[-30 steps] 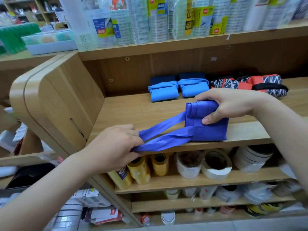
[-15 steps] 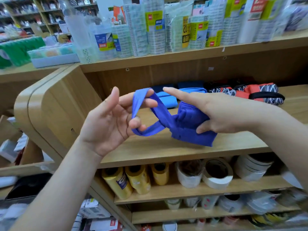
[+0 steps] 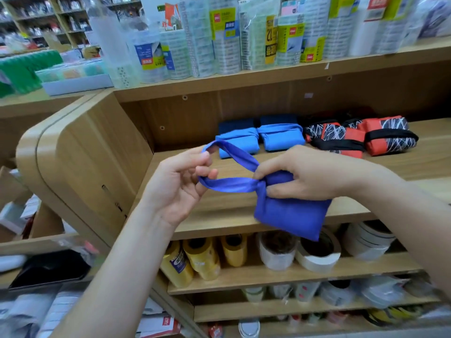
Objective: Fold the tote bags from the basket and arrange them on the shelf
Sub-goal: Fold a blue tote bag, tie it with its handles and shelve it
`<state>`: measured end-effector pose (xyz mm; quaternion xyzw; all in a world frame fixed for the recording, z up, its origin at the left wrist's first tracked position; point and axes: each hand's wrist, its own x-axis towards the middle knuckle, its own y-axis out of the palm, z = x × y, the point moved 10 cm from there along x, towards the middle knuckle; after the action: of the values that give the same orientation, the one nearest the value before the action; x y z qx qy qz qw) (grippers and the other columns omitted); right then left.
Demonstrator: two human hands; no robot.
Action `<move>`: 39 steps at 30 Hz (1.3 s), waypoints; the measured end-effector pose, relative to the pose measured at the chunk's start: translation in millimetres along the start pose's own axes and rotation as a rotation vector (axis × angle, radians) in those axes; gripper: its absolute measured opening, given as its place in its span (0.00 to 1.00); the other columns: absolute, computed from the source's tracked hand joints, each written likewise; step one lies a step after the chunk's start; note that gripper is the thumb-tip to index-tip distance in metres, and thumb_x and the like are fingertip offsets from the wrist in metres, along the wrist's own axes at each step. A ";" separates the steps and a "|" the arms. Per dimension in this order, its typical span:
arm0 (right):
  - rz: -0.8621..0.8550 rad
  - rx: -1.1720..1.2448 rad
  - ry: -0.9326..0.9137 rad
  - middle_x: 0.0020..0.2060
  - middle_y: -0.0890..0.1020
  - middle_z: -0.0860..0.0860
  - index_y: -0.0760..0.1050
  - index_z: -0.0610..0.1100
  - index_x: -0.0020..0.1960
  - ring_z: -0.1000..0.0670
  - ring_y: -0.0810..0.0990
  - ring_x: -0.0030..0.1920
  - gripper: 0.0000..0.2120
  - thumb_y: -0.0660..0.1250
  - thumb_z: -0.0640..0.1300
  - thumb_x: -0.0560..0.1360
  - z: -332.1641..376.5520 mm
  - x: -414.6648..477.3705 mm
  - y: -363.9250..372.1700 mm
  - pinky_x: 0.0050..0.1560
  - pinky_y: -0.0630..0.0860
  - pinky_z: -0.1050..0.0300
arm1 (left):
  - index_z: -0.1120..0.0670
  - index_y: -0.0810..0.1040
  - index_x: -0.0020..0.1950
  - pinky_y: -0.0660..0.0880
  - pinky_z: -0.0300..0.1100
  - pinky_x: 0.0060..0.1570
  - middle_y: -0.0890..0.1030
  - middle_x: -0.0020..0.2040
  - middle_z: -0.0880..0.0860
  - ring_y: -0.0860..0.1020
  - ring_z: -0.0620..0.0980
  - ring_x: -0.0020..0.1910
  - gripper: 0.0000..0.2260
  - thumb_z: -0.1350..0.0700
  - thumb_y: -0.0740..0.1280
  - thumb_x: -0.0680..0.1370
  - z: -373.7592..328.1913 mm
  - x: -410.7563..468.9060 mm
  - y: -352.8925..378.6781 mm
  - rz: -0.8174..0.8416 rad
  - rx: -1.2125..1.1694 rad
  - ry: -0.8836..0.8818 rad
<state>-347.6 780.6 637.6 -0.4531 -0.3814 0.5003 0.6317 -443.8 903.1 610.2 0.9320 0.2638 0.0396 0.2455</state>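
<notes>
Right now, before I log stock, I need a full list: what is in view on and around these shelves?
held tote bag: one, purple-blue, folded, in front of the middle shelf
light blue folded bags: two, side by side at the shelf's back
dark blue folded bags: two, behind the light blue ones
patterned folded bags: at least two, red and black with white lines, right of the blue ones
middle shelf: one, light wood
yellow rolls: three, shelf below, left
white tape rolls: several, shelf below, right of the yellow
packaged tape stacks: many, clear, top shelf
left hand: grips the bag's handle loop
right hand: pinches the bag where handles meet body
</notes>
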 end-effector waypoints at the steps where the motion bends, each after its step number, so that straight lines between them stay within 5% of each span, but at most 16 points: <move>1: 0.049 0.095 0.018 0.42 0.76 0.69 0.78 0.61 0.57 0.62 0.75 0.45 0.12 0.68 0.49 0.76 -5.5 -0.3 6.0 0.44 0.68 0.73 | 0.61 0.78 0.60 0.79 0.37 0.36 0.76 0.38 0.53 0.76 0.43 0.29 0.20 0.63 0.67 0.67 0.8 0.8 -10.8 -0.061 0.067 0.004; 4: 0.143 0.287 0.029 0.47 0.80 0.66 0.76 0.63 0.50 0.66 0.78 0.47 0.10 0.71 0.48 0.75 -12.9 -2.6 15.6 0.45 0.71 0.72 | 0.50 0.75 0.68 0.79 0.45 0.52 0.81 0.57 0.55 0.81 0.51 0.57 0.31 0.58 0.76 0.65 -11.3 -5.8 -15.5 0.043 0.249 0.095; 6: 0.166 0.387 0.035 0.50 0.80 0.66 0.76 0.64 0.48 0.64 0.78 0.49 0.11 0.72 0.48 0.74 -16.5 -4.6 15.0 0.47 0.73 0.69 | 0.41 0.67 0.73 0.73 0.48 0.64 0.71 0.72 0.50 0.71 0.48 0.70 0.45 0.56 0.82 0.59 -26.2 -16.5 -1.6 0.237 0.486 0.205; 8: 0.205 0.489 0.032 0.48 0.81 0.65 0.77 0.63 0.47 0.63 0.80 0.47 0.10 0.73 0.47 0.74 -17.6 -7.0 15.5 0.46 0.75 0.67 | 0.37 0.55 0.77 0.62 0.49 0.73 0.58 0.78 0.42 0.58 0.42 0.76 0.53 0.59 0.80 0.61 -34.7 -28.7 20.3 0.364 1.019 0.399; 10: 0.290 0.596 -0.024 0.43 0.82 0.62 0.80 0.60 0.46 0.61 0.81 0.42 0.09 0.74 0.46 0.74 -8.9 -9.9 19.1 0.42 0.75 0.67 | 0.43 0.57 0.78 0.55 0.47 0.76 0.54 0.79 0.44 0.52 0.45 0.78 0.50 0.60 0.81 0.63 -42.3 -38.9 45.5 0.325 1.554 0.707; 12: 0.346 0.678 -0.067 0.42 0.82 0.58 0.81 0.58 0.45 0.58 0.81 0.42 0.06 0.73 0.47 0.71 -2.2 -11.1 22.1 0.41 0.75 0.63 | 0.49 0.75 0.67 0.60 0.50 0.74 0.66 0.75 0.50 0.58 0.51 0.77 0.32 0.59 0.81 0.65 -42.4 -47.2 69.1 0.369 1.675 0.920; 15: 0.435 0.796 -0.095 0.45 0.83 0.51 0.82 0.54 0.48 0.50 0.82 0.45 0.07 0.74 0.48 0.71 -4.0 -12.6 32.6 0.45 0.77 0.51 | 0.48 0.83 0.40 0.74 0.57 0.60 0.84 0.51 0.51 0.78 0.52 0.62 0.05 0.54 0.77 0.68 -42.8 -41.0 70.7 0.522 1.298 0.654; 17: 0.480 0.898 -0.114 0.46 0.82 0.49 0.82 0.53 0.49 0.47 0.81 0.46 0.13 0.78 0.54 0.67 -5.6 -14.7 41.9 0.49 0.77 0.47 | 0.49 0.83 0.35 0.74 0.65 0.45 0.82 0.37 0.57 0.80 0.61 0.42 0.06 0.51 0.77 0.67 -44.2 -36.1 64.3 0.572 0.970 0.406; 19: 0.519 1.057 -0.144 0.46 0.82 0.48 0.82 0.51 0.49 0.47 0.80 0.45 0.16 0.79 0.56 0.65 -4.2 -16.6 50.6 0.50 0.77 0.49 | 0.51 0.82 0.34 0.73 0.59 0.37 0.79 0.32 0.56 0.74 0.62 0.32 0.10 0.47 0.77 0.67 -46.2 -40.6 70.0 0.643 0.766 0.354; 22: 0.559 1.309 -0.217 0.46 0.83 0.51 0.81 0.48 0.52 0.52 0.82 0.44 0.15 0.78 0.50 0.67 8.9 -18.0 55.8 0.47 0.79 0.57 | 0.57 0.83 0.45 0.76 0.45 0.40 0.76 0.32 0.50 0.71 0.48 0.29 0.13 0.48 0.75 0.69 -40.7 -43.0 81.8 0.743 0.376 0.256; 25: 0.455 1.400 -0.248 0.49 0.83 0.51 0.80 0.49 0.58 0.54 0.82 0.46 0.20 0.78 0.50 0.67 8.2 -14.5 46.8 0.48 0.79 0.60 | 0.65 0.73 0.67 0.79 0.44 0.44 0.75 0.45 0.54 0.72 0.44 0.32 0.27 0.51 0.72 0.74 -29.9 -35.4 78.5 0.772 0.069 0.097; 30: 0.171 1.110 -0.133 0.58 0.80 0.42 0.68 0.64 0.70 0.47 0.80 0.53 0.36 0.79 0.51 0.67 -10.4 -18.1 16.2 0.54 0.78 0.55 | 0.63 0.66 0.73 0.80 0.44 0.44 0.73 0.66 0.58 0.76 0.44 0.34 0.33 0.44 0.68 0.76 -20.8 -21.8 59.9 0.697 -0.003 -0.005; 33: -0.014 0.462 -0.157 0.55 0.80 0.57 0.59 0.73 0.70 0.56 0.80 0.51 0.40 0.76 0.44 0.71 9.9 -29.1 -18.6 0.53 0.76 0.59 | 0.61 0.70 0.72 0.81 0.42 0.41 0.74 0.68 0.57 0.75 0.43 0.32 0.36 0.38 0.69 0.72 -17.8 -9.3 50.0 0.577 0.090 -0.018; 36: -0.086 -0.299 -0.126 0.46 0.73 0.59 0.42 0.76 0.69 0.55 0.72 0.44 0.43 0.70 0.49 0.75 32.7 -25.1 -28.4 0.49 0.72 0.55 | 0.60 0.73 0.70 0.81 0.42 0.40 0.75 0.68 0.56 0.76 0.44 0.32 0.36 0.36 0.69 0.71 -18.4 -4.3 58.0 0.571 0.129 -0.028; 39: -0.106 -0.467 -0.116 0.43 0.69 0.56 0.46 0.72 0.70 0.53 0.70 0.40 0.36 0.65 0.49 0.76 35.1 -14.5 -24.4 0.39 0.68 0.55 | 0.60 0.71 0.70 0.80 0.44 0.42 0.73 0.70 0.58 0.76 0.44 0.33 0.37 0.35 0.67 0.71 -21.3 -5.8 71.2 0.607 0.204 -0.005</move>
<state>-376.4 770.9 671.0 -0.5367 -0.5454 0.3899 0.5123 -419.4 856.7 663.3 0.9881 -0.0242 0.0820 0.1282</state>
